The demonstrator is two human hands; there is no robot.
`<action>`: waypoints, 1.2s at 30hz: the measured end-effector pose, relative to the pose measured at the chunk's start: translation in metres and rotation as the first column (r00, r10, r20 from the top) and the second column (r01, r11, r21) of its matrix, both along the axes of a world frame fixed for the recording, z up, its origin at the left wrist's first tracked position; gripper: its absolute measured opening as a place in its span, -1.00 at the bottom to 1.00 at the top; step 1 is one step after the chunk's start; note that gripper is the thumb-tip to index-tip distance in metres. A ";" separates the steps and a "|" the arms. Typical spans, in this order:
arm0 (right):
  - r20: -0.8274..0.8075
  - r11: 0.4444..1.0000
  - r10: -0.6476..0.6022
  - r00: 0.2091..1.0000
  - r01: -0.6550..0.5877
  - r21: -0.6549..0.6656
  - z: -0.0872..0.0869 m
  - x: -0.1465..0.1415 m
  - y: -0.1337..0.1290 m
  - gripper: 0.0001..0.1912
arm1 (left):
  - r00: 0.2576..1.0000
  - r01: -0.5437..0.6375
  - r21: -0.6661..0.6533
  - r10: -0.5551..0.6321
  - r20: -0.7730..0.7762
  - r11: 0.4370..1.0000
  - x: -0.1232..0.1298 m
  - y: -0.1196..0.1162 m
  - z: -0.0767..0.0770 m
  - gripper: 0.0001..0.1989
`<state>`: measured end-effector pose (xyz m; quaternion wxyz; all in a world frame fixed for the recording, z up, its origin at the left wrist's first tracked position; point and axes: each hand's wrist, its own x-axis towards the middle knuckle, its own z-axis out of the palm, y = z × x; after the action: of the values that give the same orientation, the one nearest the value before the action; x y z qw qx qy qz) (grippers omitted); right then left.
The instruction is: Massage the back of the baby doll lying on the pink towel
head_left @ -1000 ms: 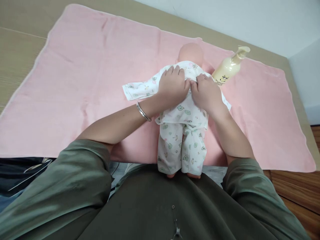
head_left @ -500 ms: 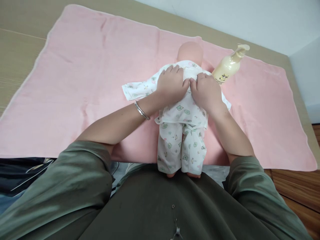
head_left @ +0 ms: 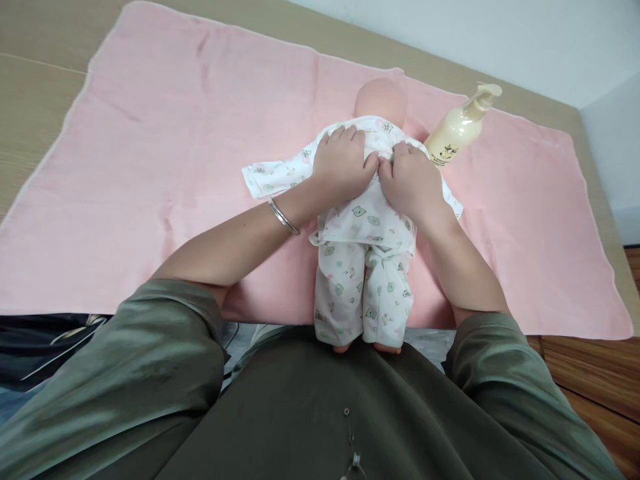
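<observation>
A baby doll point(head_left: 371, 223) in white printed pyjamas lies on the pink cloth, the bare back of its head away from me and its feet at the table's near edge. My left hand point(head_left: 343, 161) rests on the left side of its upper back, fingers stretched over the shirt. On the right side, my right hand point(head_left: 413, 179) lies with its fingers on the shirt too. The two thumbs nearly meet at the middle of the back. Both hands are open, though the right fingertips are partly bent. The doll's front is hidden.
Just right of the doll lies or leans a pale yellow pump bottle point(head_left: 457, 130). The pink cloth point(head_left: 200, 133) covers much of the wooden table point(head_left: 37, 87). A white wall point(head_left: 525, 47) stands behind, and a dark bag-like item point(head_left: 45, 347) is below at left.
The view has shifted very slightly. Both hands stay on the doll's upper back with hardly any visible movement.
</observation>
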<state>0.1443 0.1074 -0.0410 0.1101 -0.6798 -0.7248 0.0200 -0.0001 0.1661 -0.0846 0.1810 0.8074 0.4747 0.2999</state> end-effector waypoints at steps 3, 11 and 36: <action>-0.024 1.000 -0.003 1.000 0.003 0.018 -0.004 0.003 0.004 -0.28 | 1.000 0.001 -0.020 -0.002 -0.013 1.000 0.001 -0.002 0.004 -0.56; -0.041 1.000 0.019 0.999 -0.019 0.005 -0.010 0.005 0.006 -0.26 | 0.998 -0.027 -0.051 0.024 -0.065 0.998 0.003 -0.007 0.012 -0.55; -0.048 0.997 0.002 0.999 -0.006 -0.078 -0.013 0.008 0.014 -0.30 | 0.989 -0.058 -0.021 0.055 -0.140 0.998 0.004 -0.015 0.015 -0.47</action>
<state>0.1526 0.1216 -0.0545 0.1007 -0.6815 -0.7219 0.0649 0.0040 0.1507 -0.0700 0.1490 0.8103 0.5126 0.2420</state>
